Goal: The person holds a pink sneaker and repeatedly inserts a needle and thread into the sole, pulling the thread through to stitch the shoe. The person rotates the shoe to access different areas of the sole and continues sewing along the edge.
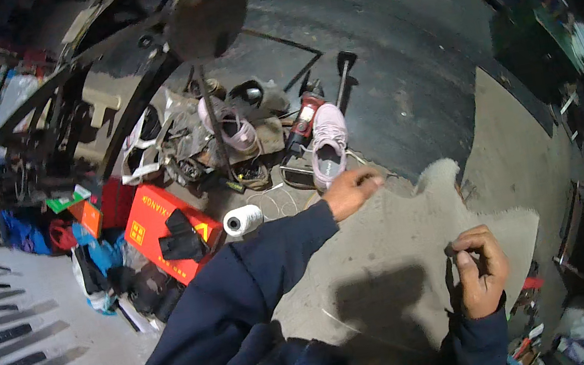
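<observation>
A grey-beige cloth (393, 243) with a frayed edge spreads over my lap. My left hand (353, 192) is over its far side, fingers reaching to the right, just below the toe-up pink sneaker (329, 144); I see nothing held in it. My right hand (482, 271) is raised over the cloth's right part. Its fingers curl and the thumb meets them; whatever is pinched there is too small to make out. A thin pale thread (341, 322) lies across the cloth near my body. Left of my left hand, a white thread spool (244, 221) rests on its side.
A dark iron machine with a round plate (208, 17) stands at the far left. Under it lie a second pink sneaker (230, 127), a red-and-black power tool (306, 117), a hammer (347, 80) and scraps. An orange-red box (171, 228) carries a black piece. Dark strips line the left.
</observation>
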Demonstrator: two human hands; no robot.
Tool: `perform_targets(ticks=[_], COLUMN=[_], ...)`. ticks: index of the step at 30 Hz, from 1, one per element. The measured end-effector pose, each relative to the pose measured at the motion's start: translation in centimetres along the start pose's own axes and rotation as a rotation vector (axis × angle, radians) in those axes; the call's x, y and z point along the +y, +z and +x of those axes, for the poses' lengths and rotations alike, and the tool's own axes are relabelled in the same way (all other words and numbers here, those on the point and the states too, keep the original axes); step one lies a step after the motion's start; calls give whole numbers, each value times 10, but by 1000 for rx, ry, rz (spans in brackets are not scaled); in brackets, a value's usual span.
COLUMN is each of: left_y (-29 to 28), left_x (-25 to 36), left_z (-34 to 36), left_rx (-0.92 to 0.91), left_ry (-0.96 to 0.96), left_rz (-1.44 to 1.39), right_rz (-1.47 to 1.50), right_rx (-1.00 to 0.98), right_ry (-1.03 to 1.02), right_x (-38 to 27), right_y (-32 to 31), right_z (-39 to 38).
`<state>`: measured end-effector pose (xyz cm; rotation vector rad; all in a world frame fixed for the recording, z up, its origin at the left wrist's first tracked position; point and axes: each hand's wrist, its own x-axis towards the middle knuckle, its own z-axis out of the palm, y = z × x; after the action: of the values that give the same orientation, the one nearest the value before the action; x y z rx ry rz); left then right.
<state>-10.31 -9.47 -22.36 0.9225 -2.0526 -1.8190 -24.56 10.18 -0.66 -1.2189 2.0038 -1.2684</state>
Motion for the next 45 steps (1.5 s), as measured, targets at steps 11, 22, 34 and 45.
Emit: perform_targets(ticks=[11, 22, 34, 45], left_y=[-56, -90, -103, 7], left_x=[-86, -100, 196, 189], left_z=[57, 108, -11, -135], left_rx=[309, 228, 643, -102], left_ry=[-460, -559, 390, 137], left_rz=[-305, -446, 107, 417], right_rz=[-79, -59, 331, 884], right_rx=[-107, -108, 35, 232], right_ry=[-99, 28, -35, -47], right_x=[10, 29, 19, 17], right_y=[2, -4, -11, -24], right_z=[11, 1, -1, -63])
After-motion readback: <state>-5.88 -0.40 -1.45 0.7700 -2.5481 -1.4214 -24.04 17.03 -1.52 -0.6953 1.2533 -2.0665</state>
